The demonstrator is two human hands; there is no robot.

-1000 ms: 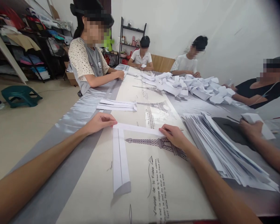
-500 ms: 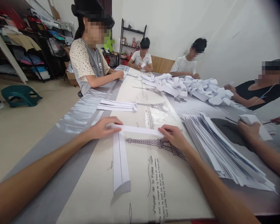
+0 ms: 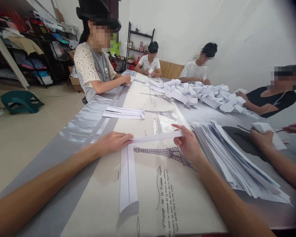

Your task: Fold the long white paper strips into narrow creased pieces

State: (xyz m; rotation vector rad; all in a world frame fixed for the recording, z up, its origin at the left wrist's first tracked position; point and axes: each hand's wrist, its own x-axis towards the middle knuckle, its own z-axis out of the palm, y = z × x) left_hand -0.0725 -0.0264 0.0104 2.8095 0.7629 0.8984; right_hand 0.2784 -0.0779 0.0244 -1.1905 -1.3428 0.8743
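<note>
A narrow white paper strip [image 3: 155, 136] stretches between my two hands above the printed tablecloth. My left hand [image 3: 114, 143] is closed on its left end, fingertips pressed together. At the other end my right hand [image 3: 187, 141] pinches the strip, with the index finger stretched out to the left. Below my left hand, a folded white paper piece [image 3: 128, 177] with a dark line along its length lies lengthwise on the cloth. Farther up, more folded strips [image 3: 124, 112] lie side by side across the cloth. To the right of my right hand is a fanned stack of white sheets [image 3: 239, 161].
A heap of folded white papers [image 3: 199, 93] covers the table's far right. Several people sit or stand around the table [image 3: 51, 164]; one person's hand [image 3: 262, 138] at the right holds a white paper box [image 3: 270, 133]. A green stool [image 3: 22, 100] stands on the floor at left.
The right end of the strip has risen, and my right hand has turned, its index finger now extended. My left hand has shifted slightly right and down. The folded piece has slid slightly toward me.
</note>
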